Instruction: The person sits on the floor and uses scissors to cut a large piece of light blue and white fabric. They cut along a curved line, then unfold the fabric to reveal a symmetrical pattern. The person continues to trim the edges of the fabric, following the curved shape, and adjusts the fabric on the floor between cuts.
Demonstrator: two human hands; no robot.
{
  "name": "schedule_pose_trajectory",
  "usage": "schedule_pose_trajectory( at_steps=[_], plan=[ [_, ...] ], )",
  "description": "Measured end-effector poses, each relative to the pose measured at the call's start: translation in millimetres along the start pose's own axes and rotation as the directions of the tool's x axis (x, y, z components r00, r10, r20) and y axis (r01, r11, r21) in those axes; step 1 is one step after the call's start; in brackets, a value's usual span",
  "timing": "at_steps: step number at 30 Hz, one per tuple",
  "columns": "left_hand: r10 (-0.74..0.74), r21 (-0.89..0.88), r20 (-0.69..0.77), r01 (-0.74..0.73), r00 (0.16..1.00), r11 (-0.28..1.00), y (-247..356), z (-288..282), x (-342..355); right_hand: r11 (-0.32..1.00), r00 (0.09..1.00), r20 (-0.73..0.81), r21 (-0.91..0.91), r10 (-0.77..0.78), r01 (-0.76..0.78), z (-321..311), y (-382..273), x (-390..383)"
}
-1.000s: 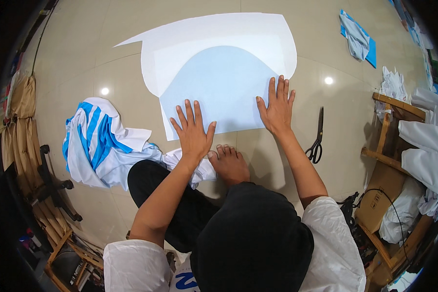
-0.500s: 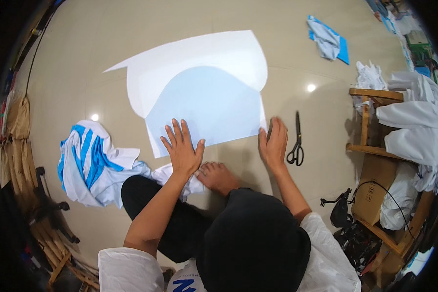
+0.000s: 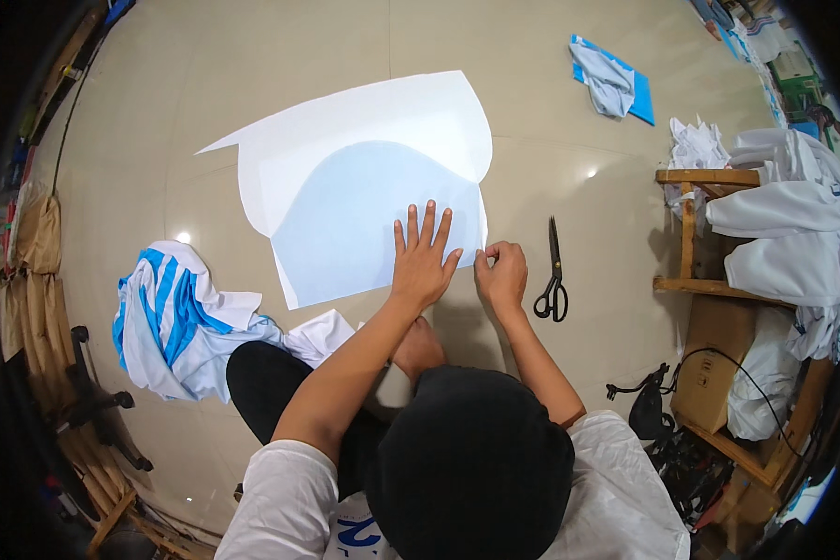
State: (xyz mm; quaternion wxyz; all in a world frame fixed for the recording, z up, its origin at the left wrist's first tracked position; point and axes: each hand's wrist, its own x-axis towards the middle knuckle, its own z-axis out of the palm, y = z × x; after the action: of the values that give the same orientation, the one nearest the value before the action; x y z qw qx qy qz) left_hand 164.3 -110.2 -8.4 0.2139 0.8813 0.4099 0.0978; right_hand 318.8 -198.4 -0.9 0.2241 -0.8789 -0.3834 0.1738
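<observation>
A light-blue cut piece with a domed top (image 3: 345, 219) lies flat over a larger white fabric piece (image 3: 420, 107) on the floor. My left hand (image 3: 427, 261) rests on the blue piece near its lower right, palm down, fingers stretched and spread. At the lower right corner, my right hand (image 3: 502, 277) has its fingers curled, thumb and forefinger pinching at the fabric edge. How many layers the pinch takes in cannot be made out. Black-handled scissors (image 3: 553, 271) lie on the floor just right of my right hand, blades pointing away.
Striped blue-and-white cloth (image 3: 173, 317) is heaped at the left, with a white scrap (image 3: 320, 338) beside my bare foot (image 3: 420, 350). Grey cloth on a blue sheet (image 3: 642, 98) lies at far right. A wooden rack (image 3: 686, 233) with white fabric and a cardboard box (image 3: 716, 364) stands right.
My left hand has slid right across the blue piece. My right hand's fingers, stretched out before, have curled into a pinch at the corner. The view has shifted slightly.
</observation>
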Motion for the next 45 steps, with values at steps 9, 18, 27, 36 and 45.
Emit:
schedule_pose_trajectory(
  at_steps=[9,18,27,36,45],
  plan=[
    [-0.036,0.044,0.011,0.036,0.999,0.998,0.8,13.4,-0.2,0.701,0.916,0.288,0.592,0.278,-0.398,-9.0,5.8,13.7],
    [-0.019,0.010,0.031,0.019,0.999,1.000,10.2,4.5,20.7,0.727,0.909,0.322,0.553,0.265,-0.407,-16.2,13.1,17.9],
    [0.071,0.090,0.053,-0.076,0.996,0.993,-0.1,18.0,74.9,0.668,0.891,0.358,0.593,0.281,-0.449,-11.2,19.9,19.5],
    [-0.034,0.158,-0.030,0.038,0.999,0.987,-57.0,0.8,98.5,0.665,0.874,0.380,0.572,0.303,-0.480,-18.0,13.7,20.5],
    [-0.153,0.241,-0.107,0.175,0.982,0.955,-130.2,-30.6,108.9,0.650,0.868,0.395,0.582,0.300,-0.490,-22.4,10.9,21.7]
  ],
)
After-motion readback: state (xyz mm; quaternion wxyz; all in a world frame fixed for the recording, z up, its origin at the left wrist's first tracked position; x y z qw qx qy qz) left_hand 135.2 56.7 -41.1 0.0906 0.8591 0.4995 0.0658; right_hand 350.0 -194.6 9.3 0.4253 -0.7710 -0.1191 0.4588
